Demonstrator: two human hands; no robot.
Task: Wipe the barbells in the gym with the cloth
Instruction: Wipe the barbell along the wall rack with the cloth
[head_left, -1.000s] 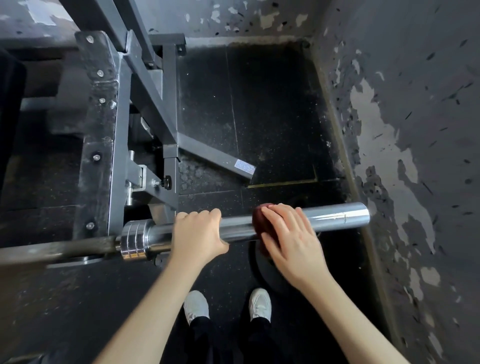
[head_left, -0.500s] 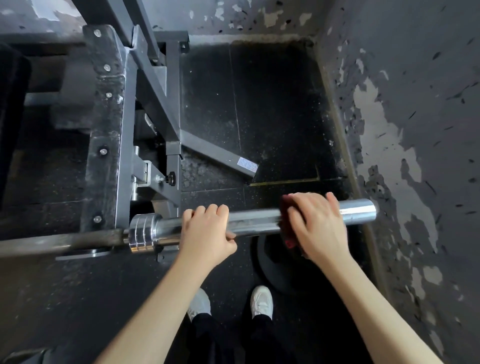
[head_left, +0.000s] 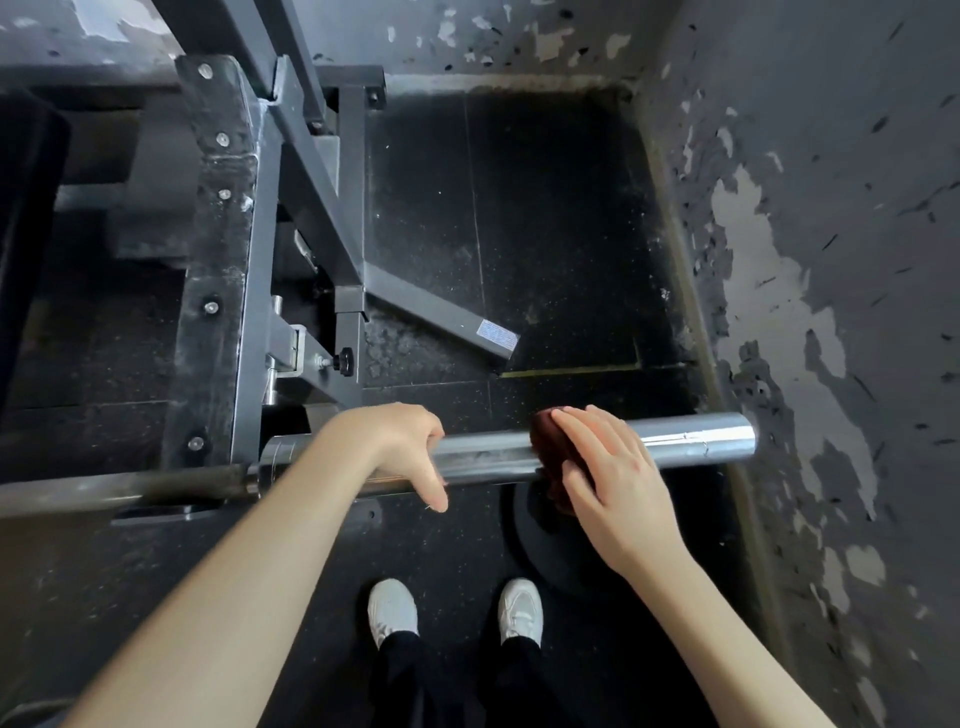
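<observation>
Right hand (head_left: 613, 478) lies with fingers extended, pressing the dark red cloth (head_left: 545, 441) onto the barbell (head_left: 691, 441) sleeve. Left hand (head_left: 410, 447) drapes over the sleeve nearer the rack (head_left: 218, 312), fingers hanging loose, gripping nothing. The barbell rests on the rack, its sleeve projecting past the rack's right side. Assessment: bar heavy, rigid, slick chrome; cloth soft, best wrapped round it. The wall (head_left: 831, 312) stands near the sleeve end, and a weight plate (head_left: 524, 545) lies below.
</observation>
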